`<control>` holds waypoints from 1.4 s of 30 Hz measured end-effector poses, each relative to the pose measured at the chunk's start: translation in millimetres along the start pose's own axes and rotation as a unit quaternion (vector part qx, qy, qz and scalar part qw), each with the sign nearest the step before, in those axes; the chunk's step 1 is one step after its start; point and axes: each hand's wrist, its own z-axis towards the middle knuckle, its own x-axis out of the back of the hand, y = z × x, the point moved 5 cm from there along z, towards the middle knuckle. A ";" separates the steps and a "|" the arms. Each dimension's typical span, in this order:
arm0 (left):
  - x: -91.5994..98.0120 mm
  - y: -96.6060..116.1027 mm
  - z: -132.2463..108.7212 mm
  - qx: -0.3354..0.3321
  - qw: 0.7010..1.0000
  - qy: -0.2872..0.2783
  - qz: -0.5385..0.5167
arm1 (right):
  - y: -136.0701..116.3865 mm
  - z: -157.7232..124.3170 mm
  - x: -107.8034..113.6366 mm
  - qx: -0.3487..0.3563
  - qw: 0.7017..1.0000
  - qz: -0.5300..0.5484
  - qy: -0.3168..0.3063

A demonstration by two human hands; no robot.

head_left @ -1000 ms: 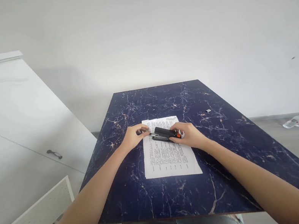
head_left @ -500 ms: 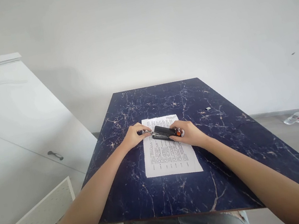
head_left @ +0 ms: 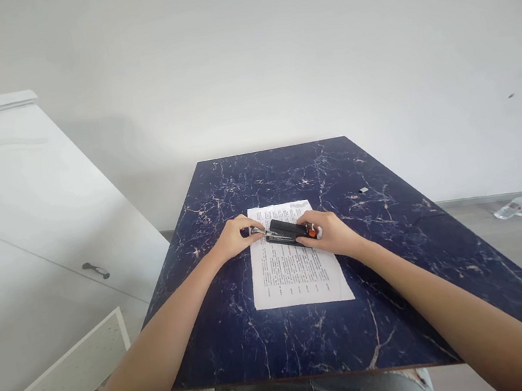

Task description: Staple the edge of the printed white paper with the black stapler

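A black stapler [head_left: 287, 228] lies at a slant over the printed paper sheet [head_left: 301, 279], its upper arm lifted from its base at the left end. My right hand [head_left: 331, 232] grips the stapler's right end, near an orange part. At its left end, the thumb and fingers of my left hand [head_left: 236, 236] pinch a small silver metal piece [head_left: 258, 230] that sticks out. Whether this piece is fixed to the stapler or loose I cannot tell. Text covers the sheet, which lies flat under both hands.
The dark blue marble-patterned table [head_left: 312, 341] carries a small pale object [head_left: 363, 190] on its right side. To the left stand a white cabinet [head_left: 38, 194] and a pale perforated board [head_left: 62, 385]. A clear plastic item [head_left: 520, 204] lies on the floor at right.
Both hands and the stapler hold almost the same places. The silver piece between my left fingers shows slightly differently; the camera view has shifted a little.
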 end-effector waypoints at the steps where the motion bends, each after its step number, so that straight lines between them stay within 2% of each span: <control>1: 0.1 0.1 0.0 0.001 1.000 -0.001 0.001 | -0.3 0.0 0.1 -0.001 1.000 0.000 0.001; 11: 0.7 0.7 -0.4 0.020 1.000 -0.016 0.006 | -1.0 0.1 0.2 -0.002 1.000 0.003 0.000; 23: 0.6 5.0 -0.9 -0.037 0.999 -0.021 -0.007 | 0.1 -0.4 -0.7 -0.002 1.000 -0.004 -0.008; 30: 14.7 1.0 -4.2 -0.027 0.999 -0.011 0.017 | 5.0 -0.1 0.3 -0.015 0.999 0.008 -0.033; 32: 19.9 -4.5 -4.4 -0.011 1.000 -0.001 -0.002 | 6.0 -0.3 1.6 -0.021 0.998 0.008 -0.059; 37: 21.8 -23.2 -3.7 0.085 0.993 0.009 -0.080 | 5.3 -1.0 1.5 -0.026 0.996 0.003 -0.091; 42: 0.5 -19.3 -3.6 0.155 0.969 -0.034 -0.187 | 6.7 -0.9 -2.7 -0.041 0.996 0.002 -0.075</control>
